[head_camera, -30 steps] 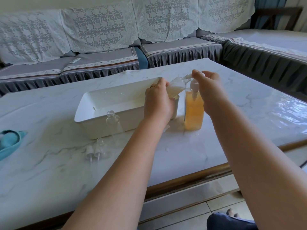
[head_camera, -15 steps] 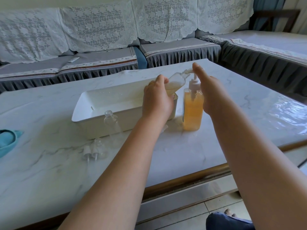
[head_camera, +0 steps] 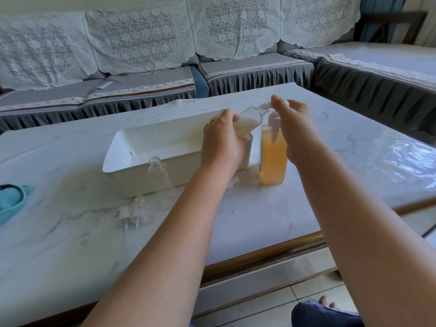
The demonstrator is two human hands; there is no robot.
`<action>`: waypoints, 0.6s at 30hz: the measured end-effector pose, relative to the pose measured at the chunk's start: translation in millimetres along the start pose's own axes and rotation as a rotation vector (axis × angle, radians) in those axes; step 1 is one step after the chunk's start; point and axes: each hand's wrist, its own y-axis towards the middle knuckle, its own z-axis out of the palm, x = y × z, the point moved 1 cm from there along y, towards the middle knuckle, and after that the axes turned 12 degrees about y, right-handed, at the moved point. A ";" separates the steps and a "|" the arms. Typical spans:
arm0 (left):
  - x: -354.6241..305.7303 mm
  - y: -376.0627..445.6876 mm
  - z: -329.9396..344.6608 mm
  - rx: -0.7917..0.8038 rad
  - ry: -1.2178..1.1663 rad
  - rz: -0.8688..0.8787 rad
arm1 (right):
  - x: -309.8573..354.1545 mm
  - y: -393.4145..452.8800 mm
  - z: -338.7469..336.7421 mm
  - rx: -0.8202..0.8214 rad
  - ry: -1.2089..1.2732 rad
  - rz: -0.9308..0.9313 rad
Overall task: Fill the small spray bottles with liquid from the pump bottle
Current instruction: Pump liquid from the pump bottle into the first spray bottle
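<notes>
Raised since a second ago: right hand (head_camera: pixel 291 128), now lifted off the pump head, fingers loosely spread and gripping nothing; earlier it was pressed down on the pump. Judgement: one stroke done, plunger let up for the next.

Left hand (head_camera: pixel 223 142): clamped round the base of a small spray bottle (head_camera: pixel 250 120), held tilted with its open neck up at the pump nozzle, as before. Contents: pale liquid, roughly half, so filling likely continues.

Pump bottle (head_camera: pixel 273 156): upright on the surface, under the right hand, amber liquid inside.

White tray (head_camera: pixel 151 147): beyond and left of the left hand, droplets on its inner wall.

Empty spray bottle (head_camera: pixel 157 172): uncapped, upright, left of the left forearm, against the tray's near wall; not yet filled.

Spray caps (head_camera: pixel 129 214): two or so, lying nearer the person.

Blue cloth (head_camera: pixel 11 200): far left.
</notes>
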 end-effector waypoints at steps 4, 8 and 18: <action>-2.8 0.9 -2.5 -0.028 -0.033 -0.003 | 3.4 -2.4 -0.2 0.047 -0.032 0.052; -2.6 0.3 -3.0 -0.028 -0.034 -0.001 | 5.3 -1.2 -1.7 0.058 -0.037 0.057; -1.0 0.6 -2.5 -0.017 -0.013 0.002 | 6.9 3.7 0.7 0.065 -0.061 0.042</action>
